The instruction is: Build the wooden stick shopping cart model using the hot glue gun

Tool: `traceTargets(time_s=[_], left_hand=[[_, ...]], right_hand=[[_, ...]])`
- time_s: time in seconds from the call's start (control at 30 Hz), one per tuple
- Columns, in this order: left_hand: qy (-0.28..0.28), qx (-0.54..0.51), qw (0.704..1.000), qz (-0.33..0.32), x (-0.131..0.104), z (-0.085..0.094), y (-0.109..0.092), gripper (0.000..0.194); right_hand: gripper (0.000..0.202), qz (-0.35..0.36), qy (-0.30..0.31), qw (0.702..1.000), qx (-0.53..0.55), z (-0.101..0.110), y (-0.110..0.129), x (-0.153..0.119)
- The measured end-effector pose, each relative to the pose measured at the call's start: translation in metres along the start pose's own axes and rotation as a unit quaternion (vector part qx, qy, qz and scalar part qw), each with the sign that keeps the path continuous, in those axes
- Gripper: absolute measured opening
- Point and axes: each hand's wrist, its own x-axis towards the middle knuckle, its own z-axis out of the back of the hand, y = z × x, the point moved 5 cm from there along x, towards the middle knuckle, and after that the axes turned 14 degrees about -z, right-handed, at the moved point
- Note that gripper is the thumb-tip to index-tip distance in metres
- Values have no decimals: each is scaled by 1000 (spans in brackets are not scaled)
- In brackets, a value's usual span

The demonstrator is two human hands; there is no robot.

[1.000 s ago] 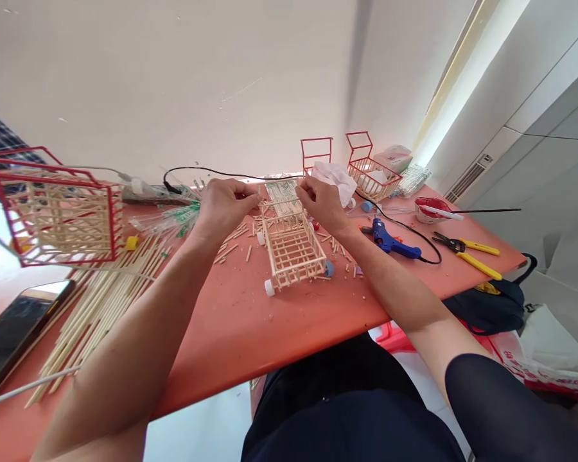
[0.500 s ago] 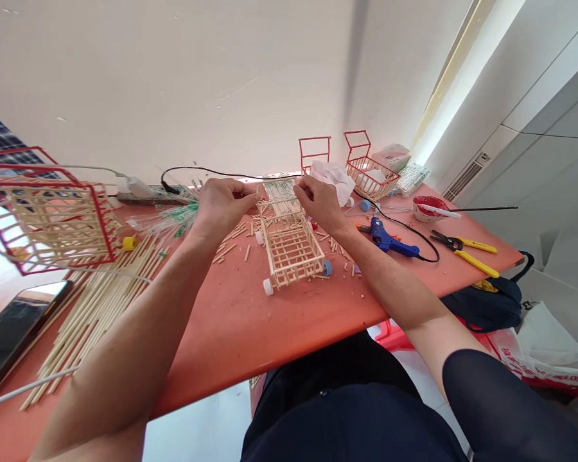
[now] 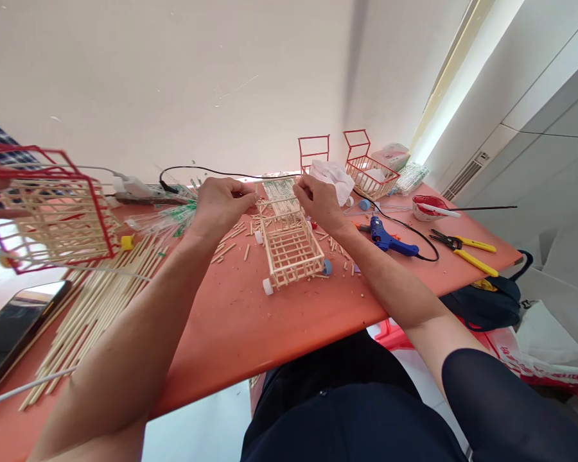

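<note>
Orange-red tabletop (image 3: pixel 221 327) against a pale, scuffed wall (image 3: pixel 212 83); littered with cut stick pieces (image 3: pixel 221 253), long wooden sticks (image 3: pixel 89 311) and a black phone (image 3: pixel 22 327) to the left, blue glue gun (image 3: pixel 392 244), yellow-handled pliers (image 3: pixel 472 256) and red paint cup (image 3: pixel 426 215) to the right. At far left a co-worker's hand (image 3: pixel 0 192) is on a red-trimmed stick cart (image 3: pixel 62 215). Miniature shopping cart (image 3: pixel 293 249) stands mid-tabletop between the person's forearms: bare pale wood, open lattice basket, taller frame at the far end, white bottle-cap wheels (image 3: pixel 268 286) on the left, blue one (image 3: pixel 327 267) at near right. Left hand (image 3: pixel 256 192) closed in a pinch on that frame's left side; right hand (image 3: pixel 297 190) likewise on its right, exact contact partly hidden by fingers.
</note>
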Motion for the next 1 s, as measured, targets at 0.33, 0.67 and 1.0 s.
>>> traceTargets(time_s=[0.33,0.67,1.0], left_hand=[[10,16,1000,-15,3,0,6,7],[8,33,999,-18,2,0,7,7],[8,39,999,-9,2,0,3,9]], right_hand=[[32,-11,9,1000,-2,-2,-2,1],[32,-1,6,1000,-7,-1,-1,2],[31,-8,4,1000,-1,-1,-1,1]])
